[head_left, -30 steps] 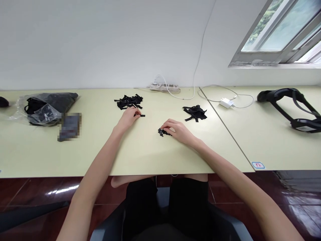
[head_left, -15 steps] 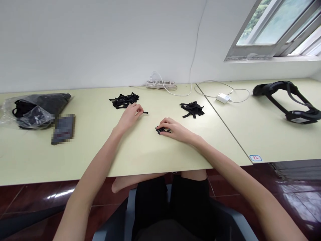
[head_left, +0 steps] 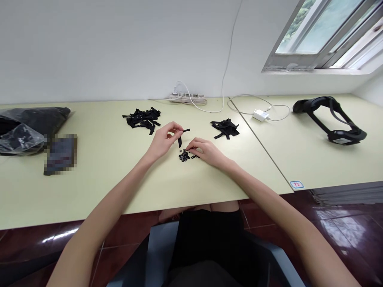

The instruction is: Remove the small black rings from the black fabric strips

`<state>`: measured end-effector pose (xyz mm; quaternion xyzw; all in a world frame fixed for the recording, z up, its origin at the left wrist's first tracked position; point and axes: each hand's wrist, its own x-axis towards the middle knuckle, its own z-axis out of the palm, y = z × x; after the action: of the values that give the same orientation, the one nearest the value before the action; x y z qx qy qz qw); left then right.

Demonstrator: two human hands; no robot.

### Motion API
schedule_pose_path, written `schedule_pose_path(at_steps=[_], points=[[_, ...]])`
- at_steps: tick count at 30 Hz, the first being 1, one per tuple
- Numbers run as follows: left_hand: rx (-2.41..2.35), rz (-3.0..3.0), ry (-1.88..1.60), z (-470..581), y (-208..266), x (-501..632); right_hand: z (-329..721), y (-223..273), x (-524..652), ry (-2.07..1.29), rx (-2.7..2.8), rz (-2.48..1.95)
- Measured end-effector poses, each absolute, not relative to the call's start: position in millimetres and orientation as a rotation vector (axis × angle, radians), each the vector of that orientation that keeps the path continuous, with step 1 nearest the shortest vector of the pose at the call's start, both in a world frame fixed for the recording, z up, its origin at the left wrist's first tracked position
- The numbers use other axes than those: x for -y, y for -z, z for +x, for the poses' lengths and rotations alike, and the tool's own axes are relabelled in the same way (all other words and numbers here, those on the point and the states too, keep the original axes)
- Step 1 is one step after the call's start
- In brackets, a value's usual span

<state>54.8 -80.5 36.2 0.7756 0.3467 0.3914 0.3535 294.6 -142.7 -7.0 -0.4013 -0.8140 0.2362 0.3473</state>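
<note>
My left hand (head_left: 164,140) is closed in a pinch on a black fabric strip (head_left: 180,142), one end sticking out to the right and the other hanging down. Just below it on the table lies a heap of small black rings (head_left: 184,156). My right hand (head_left: 206,151) rests at the right side of this heap, thumb and fingers drawn together at its edge; whether a ring sits between the fingertips is too small to tell. A few rings lie partly under that hand. Behind my left hand is a pile of black strips (head_left: 143,118).
A second, smaller heap of black strips (head_left: 226,128) lies to the right. Farther out are a white charger (head_left: 261,115) with its cable, a power strip (head_left: 187,98) by the wall, a black headset (head_left: 332,119), a plastic bag (head_left: 36,127) and a blurred dark item (head_left: 61,154).
My left hand has moved right, away from the strip pile, bringing a strip near my right hand. My right hand has drawn back from covering the rings, and more of them show.
</note>
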Motion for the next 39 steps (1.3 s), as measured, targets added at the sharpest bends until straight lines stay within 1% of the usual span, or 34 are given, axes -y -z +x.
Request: schedule_pose_path(at_steps=[7, 11, 15, 18, 32, 39], points=[[-0.859, 1.672, -0.97, 57, -35, 79, 293, 3, 143, -0.676, 2.043, -1.071], [-0.84, 1.574, -0.917, 60, -33, 82, 288, 3, 144, -0.734, 1.931, -1.139], [-0.806, 1.569, -0.882, 64, -30, 86, 281, 0, 151, -0.893, 1.741, -1.132], [-0.79, 1.584, -0.869, 66, -30, 90, 276, -4, 156, -0.952, 1.715, -1.112], [-0.81, 1.494, -0.885, 62, -39, 92, 281, -16, 163, -0.965, 1.618, -1.099], [-0.8, 1.613, -0.868, 62, -41, 92, 284, -14, 159, -0.974, 1.613, -1.091]])
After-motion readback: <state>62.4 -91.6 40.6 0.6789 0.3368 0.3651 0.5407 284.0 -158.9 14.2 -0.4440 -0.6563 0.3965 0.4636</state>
